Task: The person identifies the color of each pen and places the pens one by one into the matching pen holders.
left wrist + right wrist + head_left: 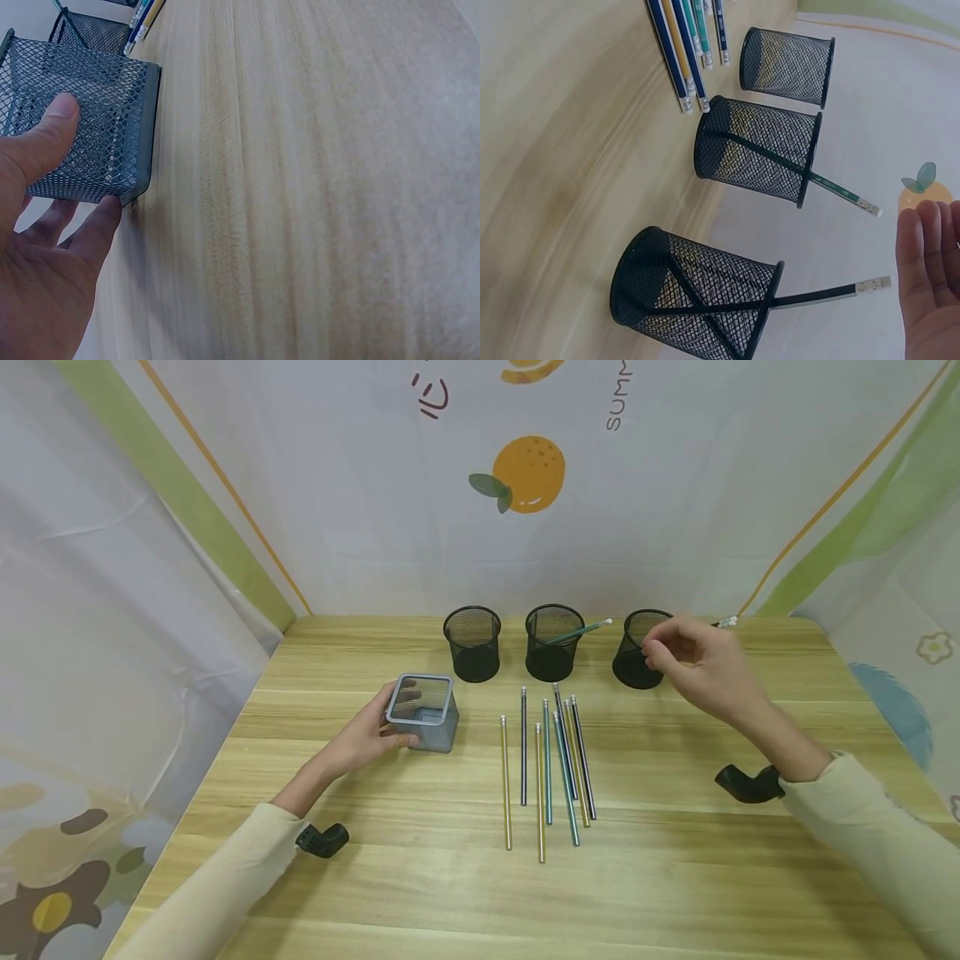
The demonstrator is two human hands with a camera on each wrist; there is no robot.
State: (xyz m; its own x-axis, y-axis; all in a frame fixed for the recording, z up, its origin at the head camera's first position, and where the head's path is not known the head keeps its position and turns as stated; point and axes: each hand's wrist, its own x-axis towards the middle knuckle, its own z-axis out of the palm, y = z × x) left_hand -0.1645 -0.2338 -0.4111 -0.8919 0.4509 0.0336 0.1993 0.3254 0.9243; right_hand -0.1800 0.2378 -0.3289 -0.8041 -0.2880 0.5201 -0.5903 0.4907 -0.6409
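Observation:
My left hand holds a square grey mesh pencil holder by its side, thumb in front and fingers behind. The left wrist view shows the thumb against the mesh of this holder. My right hand hovers at the rim of the rightmost round black mesh cup, and nothing shows between its fingers. In the right wrist view, crossed pencils stand in that cup, one with its white eraser end sticking out. A green pencil leans in the middle black cup.
Several gold, teal and dark pencils lie side by side on the wooden table, erasers toward the cups. The left black cup stands at the back beside the others. A white curtain with a printed orange hangs behind.

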